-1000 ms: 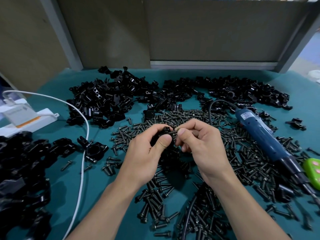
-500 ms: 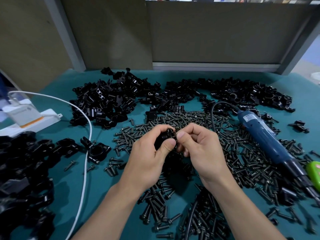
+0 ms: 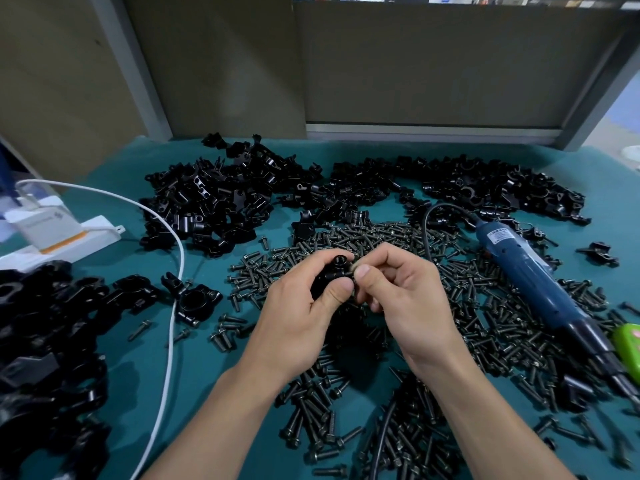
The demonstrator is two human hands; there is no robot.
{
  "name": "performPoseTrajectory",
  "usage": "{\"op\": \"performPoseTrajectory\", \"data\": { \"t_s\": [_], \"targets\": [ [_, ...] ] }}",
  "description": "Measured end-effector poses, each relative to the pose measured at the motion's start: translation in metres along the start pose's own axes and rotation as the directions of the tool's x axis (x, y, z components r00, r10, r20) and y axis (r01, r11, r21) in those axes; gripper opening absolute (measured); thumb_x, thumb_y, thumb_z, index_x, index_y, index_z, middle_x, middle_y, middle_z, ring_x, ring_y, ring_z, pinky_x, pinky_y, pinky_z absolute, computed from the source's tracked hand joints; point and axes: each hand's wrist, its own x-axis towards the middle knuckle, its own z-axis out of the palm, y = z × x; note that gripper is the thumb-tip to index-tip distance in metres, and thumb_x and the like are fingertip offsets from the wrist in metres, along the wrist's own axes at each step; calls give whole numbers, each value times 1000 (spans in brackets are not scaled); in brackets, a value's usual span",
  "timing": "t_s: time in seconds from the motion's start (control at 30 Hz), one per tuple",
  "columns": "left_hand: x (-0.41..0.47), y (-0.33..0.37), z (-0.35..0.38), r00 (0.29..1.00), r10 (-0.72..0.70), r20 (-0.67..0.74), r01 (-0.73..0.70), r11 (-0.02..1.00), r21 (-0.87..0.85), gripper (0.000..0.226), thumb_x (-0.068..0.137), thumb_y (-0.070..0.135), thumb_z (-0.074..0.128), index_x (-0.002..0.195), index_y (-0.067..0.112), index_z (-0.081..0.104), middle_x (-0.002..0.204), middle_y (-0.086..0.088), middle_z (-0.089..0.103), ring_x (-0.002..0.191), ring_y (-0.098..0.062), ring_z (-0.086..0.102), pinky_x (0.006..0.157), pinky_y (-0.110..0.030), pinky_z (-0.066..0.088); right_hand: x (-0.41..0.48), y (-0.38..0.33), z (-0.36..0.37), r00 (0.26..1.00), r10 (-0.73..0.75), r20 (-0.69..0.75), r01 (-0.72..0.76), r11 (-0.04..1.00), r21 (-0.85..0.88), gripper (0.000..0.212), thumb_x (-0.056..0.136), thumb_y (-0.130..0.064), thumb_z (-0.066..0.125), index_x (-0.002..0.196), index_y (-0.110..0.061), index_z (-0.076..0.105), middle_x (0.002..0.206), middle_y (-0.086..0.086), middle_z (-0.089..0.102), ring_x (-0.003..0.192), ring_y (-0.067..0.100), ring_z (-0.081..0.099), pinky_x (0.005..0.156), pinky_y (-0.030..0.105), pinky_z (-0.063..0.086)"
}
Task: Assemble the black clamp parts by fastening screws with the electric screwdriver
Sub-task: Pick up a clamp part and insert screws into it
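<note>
Screw (image 3: 353,267) pinched by right hand (image 3: 408,306) at black clamp (image 3: 333,276) gripped in left hand (image 3: 298,323); electric screwdriver (image 3: 526,271) lies unused, heaps of parts (image 3: 221,202) left to do.

The teal table (image 3: 138,375) is carrying heaps of black clamp parts (image 3: 214,206) at the back. Loose screws (image 3: 485,306) are spreading across its middle. A blue electric screwdriver (image 3: 526,271) is lying at the right and a white cable (image 3: 173,306) is trailing at the left.

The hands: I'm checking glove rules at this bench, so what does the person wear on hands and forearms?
Nothing. The left hand and right hand are bare, with no gloves, rings or watch, nails short. The left forearm and right forearm are bare to the frame edge; no sleeve shows.
</note>
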Motion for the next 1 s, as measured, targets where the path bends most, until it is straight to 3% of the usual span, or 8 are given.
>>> {"op": "performPoseTrajectory", "data": {
  "t_s": [0.2,0.3,0.4,0.5,0.67,0.87,1.0],
  "targets": [
    [-1,1,-1,1000,8,30,-8,1000,-11,26,102,46,56,123,34,66,105,18,72,100,-4,69,78,-19,52,-3,-1,-3,992,-125,23,126,942,-310,26,99,-19,67,74,-25,66,63,-3,62,58,10,56,54,25,44],
    [-2,0,0,999,23,32,-24,1000,17,33,102,53,51,125,34,65,107,18,70,103,-5,67,82,-24,53,-5,-3,-4,987,-156,36,157,900,-407,34,103,-27,62,69,-27,60,55,-10,48,51,6,43,50,15,30],
    [-3,-1,0,999,44,27,-45,998,51,40,100,59,47,125,34,65,108,19,69,104,-4,66,83,-23,52,-4,-2,-1,991,-121,58,134,859,-494,43,105,-37,52,64,-24,53,52,-13,44,51,6,42,50,17,31],
    [-2,-2,0,998,57,27,-58,996,63,33,103,55,47,120,34,66,105,18,69,102,-6,66,81,-19,50,-4,-3,-3,997,-55,53,73,882,-466,42,103,-45,50,64,-30,54,53,-8,50,50,4,44,50,19,34],
    [-1,-2,0,999,49,21,-51,994,92,32,104,54,47,118,32,65,100,17,68,97,-5,65,77,-17,47,-4,-6,-8,994,-43,97,78,920,-383,19,102,-23,61,83,-27,64,65,-8,65,58,2,55,58,15,41],
    [-4,-2,3,997,72,-4,-71,993,92,32,100,48,48,120,31,67,101,16,68,98,-4,64,76,-13,45,-4,-2,2,998,-56,30,63,849,-524,45,107,-34,50,63,-29,49,57,-8,54,53,6,48,50,20,35],
    [-3,0,5,998,63,-10,-62,994,94,24,102,46,50,116,34,65,96,16,66,94,-3,63,72,-11,43,-6,-3,-3,997,-49,64,72,900,-430,35,107,-29,51,73,-29,57,63,-2,61,54,3,50,53,17,38]
  ]
}}
